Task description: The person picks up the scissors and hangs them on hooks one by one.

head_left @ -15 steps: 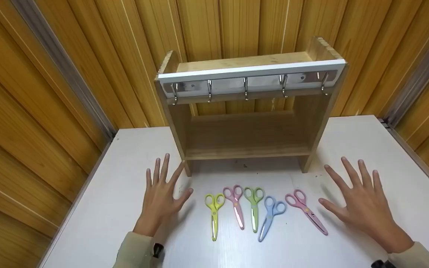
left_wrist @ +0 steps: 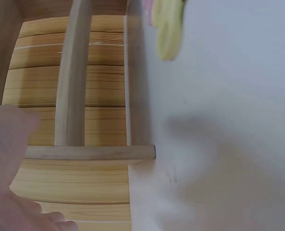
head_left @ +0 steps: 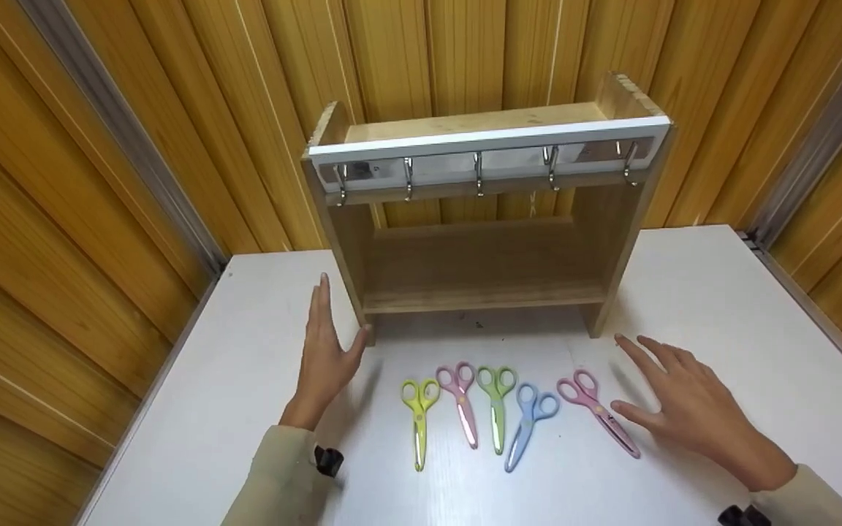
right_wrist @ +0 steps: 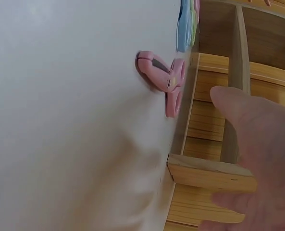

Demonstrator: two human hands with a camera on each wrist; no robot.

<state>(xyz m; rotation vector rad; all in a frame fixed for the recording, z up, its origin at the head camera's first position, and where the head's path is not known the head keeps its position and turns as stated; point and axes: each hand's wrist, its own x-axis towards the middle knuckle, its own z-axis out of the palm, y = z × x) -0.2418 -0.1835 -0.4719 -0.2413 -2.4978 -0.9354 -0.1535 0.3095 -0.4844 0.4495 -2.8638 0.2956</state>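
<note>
Several small scissors lie in a row on the white table: yellow scissors (head_left: 419,416), pink scissors (head_left: 463,409), green scissors (head_left: 497,409), blue scissors (head_left: 527,427) and, at the right end, a second pair of pink scissors (head_left: 596,410). My left hand (head_left: 324,365) hovers left of the yellow pair, fingers straight, turned edge-on, holding nothing. To the right of the row is my right hand (head_left: 691,405), thumb and fingers apart and relaxed, nearest the right-hand pink pair. In the right wrist view the pink scissors (right_wrist: 161,77) lie beyond the thumb, apart from it.
Behind the scissors stands a wooden shelf (head_left: 487,299) with a white rail (head_left: 494,139) across its upper front. Several metal hooks (head_left: 479,175) stick out from that rail. Wood-panelled walls (head_left: 99,219) close in the table (head_left: 194,438) at the back and sides.
My left hand has turned from palm-down with spread fingers to edge-on, fingers together. The right hand has drawn its fingers closer and shifted slightly left. The scissors lie as before.
</note>
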